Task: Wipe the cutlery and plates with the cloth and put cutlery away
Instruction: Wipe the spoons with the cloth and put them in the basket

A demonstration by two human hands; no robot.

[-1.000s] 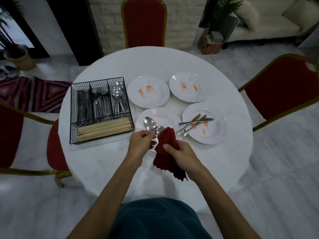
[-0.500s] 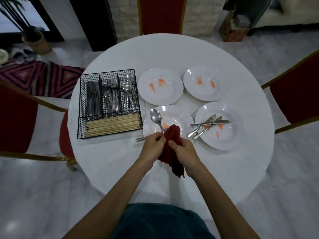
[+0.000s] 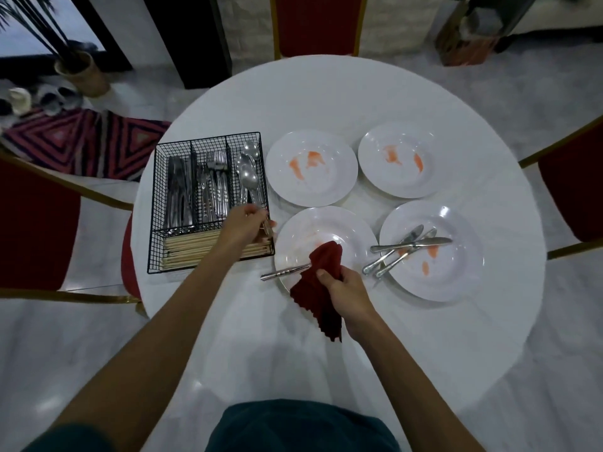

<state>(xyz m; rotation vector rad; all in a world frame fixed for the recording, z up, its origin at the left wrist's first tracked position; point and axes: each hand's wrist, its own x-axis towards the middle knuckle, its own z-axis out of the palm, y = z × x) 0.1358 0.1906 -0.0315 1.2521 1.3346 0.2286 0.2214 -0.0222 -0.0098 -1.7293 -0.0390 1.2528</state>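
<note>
My left hand pinches the handle of a spoon whose bowl lies among the other spoons in the right compartment of the black wire cutlery basket. My right hand grips the dark red cloth over the near-left plate. A metal utensil lies across that plate's rim, its head hidden under the cloth. The near-right plate carries a knife and two more pieces of cutlery, plus orange smears.
Two more white plates with orange smears, far-left plate and far-right plate, sit behind. The basket also holds knives, forks and chopsticks. The round white table has red chairs on the left, right and far side.
My left hand has carried the spoon from the cloth over to the basket's spoon compartment. My right hand stays over the near-left plate with the cloth.
</note>
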